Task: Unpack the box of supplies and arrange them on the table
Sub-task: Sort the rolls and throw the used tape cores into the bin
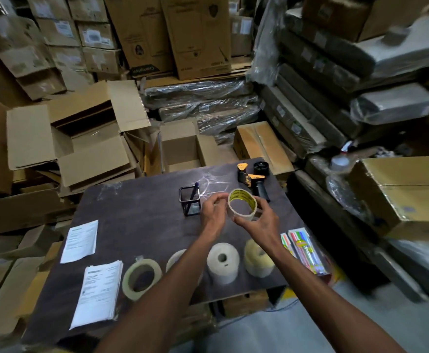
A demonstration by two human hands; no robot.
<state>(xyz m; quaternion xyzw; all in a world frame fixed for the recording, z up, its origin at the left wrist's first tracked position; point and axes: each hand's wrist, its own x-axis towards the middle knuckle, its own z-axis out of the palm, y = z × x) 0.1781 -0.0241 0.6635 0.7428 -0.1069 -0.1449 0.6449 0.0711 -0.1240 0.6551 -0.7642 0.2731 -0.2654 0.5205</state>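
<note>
Both hands up around centre frame, the left hand and right hand sharing a grip on a tape roll, held above the dark surface just right of the pen holder.

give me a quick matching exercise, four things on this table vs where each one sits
Things:
1. tape dispenser
2. pen holder
3. marker packs
4. stack of papers

Places:
A. near left edge of the table
B. far right corner of the table
C. near right edge, beside the row of rolls
D. middle of the table, just left of the left hand

Pairs: 1-B, 2-D, 3-C, 4-A
</note>
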